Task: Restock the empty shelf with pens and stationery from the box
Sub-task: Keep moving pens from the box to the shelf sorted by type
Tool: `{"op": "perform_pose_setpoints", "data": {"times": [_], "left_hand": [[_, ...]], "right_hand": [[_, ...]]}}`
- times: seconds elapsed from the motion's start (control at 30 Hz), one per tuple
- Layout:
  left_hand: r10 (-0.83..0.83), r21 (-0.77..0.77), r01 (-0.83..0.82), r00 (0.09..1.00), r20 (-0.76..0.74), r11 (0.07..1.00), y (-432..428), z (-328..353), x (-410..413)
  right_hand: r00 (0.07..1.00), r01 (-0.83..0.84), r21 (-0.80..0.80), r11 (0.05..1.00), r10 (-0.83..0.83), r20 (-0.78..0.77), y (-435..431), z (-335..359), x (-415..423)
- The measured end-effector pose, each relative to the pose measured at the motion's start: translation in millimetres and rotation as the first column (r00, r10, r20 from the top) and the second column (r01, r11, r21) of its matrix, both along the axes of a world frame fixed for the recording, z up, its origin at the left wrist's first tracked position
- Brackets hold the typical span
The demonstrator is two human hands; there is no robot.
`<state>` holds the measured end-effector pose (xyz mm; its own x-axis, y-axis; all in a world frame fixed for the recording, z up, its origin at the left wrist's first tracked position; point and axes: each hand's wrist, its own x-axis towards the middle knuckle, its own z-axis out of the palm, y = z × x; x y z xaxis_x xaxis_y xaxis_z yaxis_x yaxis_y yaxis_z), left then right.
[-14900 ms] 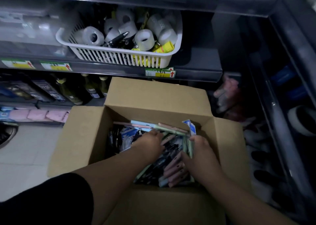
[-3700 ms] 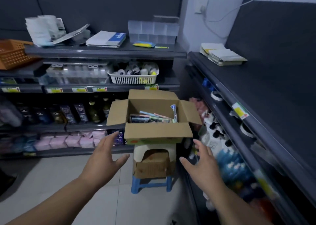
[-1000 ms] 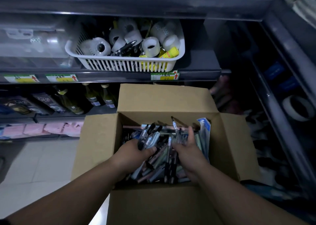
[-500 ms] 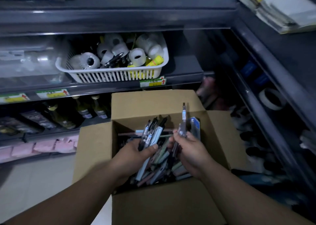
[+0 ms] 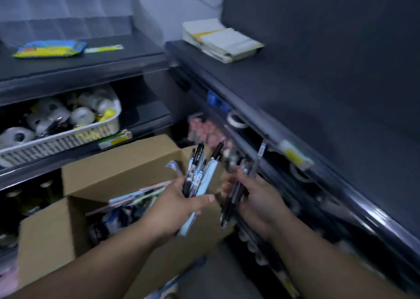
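While each hand, left hand [image 5: 179,207] and right hand [image 5: 256,198], grips loose pens [image 5: 200,171] above the box [image 5: 118,169], one could slip out.

A person's left hand [image 5: 179,207] grips a fistful of pens [image 5: 197,173], tips up, over the right edge of an open cardboard box [image 5: 118,169] of stationery. The right hand [image 5: 259,203], just beside it, holds a few darker pens [image 5: 235,194] in curled fingers. A dark top shelf [image 5: 318,107] runs along the right, bearing a stack of papers [image 5: 225,41]. Behind the box, a white basket [image 5: 56,140] of tape rolls [image 5: 83,115] sits on a lower shelf [image 5: 145,114]. A yellow-and-blue packet [image 5: 50,48] lies on the ledge above.
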<state>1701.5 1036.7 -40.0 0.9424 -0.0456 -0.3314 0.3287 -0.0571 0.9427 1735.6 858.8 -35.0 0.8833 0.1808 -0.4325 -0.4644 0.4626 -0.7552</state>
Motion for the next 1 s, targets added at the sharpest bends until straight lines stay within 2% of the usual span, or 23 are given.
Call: {"op": "perform_pose_setpoints", "data": {"times": [0.17,0.3,0.37,0.57,0.77,0.9,1.0], "left_hand": [[-0.176,-0.028,0.178,0.982,0.066,0.984,-127.6,16.8,-41.4],[-0.376,-0.007,0.379,0.920,0.114,0.925,-248.6,30.1,-102.5],[-0.462,0.025,0.464,0.873,0.158,0.885,-309.5,34.1,-138.4],[-0.672,0.031,0.676,0.724,0.158,0.736,-465.8,42.4,-246.7],[-0.805,0.060,0.805,0.581,0.116,0.590,-568.7,57.8,-309.5],[-0.837,0.082,0.835,0.533,0.122,0.544,-625.5,61.0,-319.0],[-0.851,0.112,0.844,0.511,0.121,0.524,-669.6,61.0,-311.2]], "right_hand": [[0.971,0.233,0.082,0.969,-0.237,0.042,-127.6,24.0,-88.6],[0.901,0.425,0.082,0.901,-0.430,0.062,-240.1,40.0,-190.6],[0.840,0.535,0.061,0.843,-0.538,0.072,-292.8,47.3,-245.3],[0.603,0.797,-0.020,0.604,-0.792,0.097,-421.2,63.6,-404.0],[0.385,0.922,-0.084,0.379,-0.920,0.072,-505.5,69.2,-499.9],[0.290,0.953,-0.102,0.284,-0.955,0.057,-548.3,66.5,-522.8],[0.266,0.950,-0.188,0.249,-0.961,0.073,-586.3,69.1,-524.8]]}}
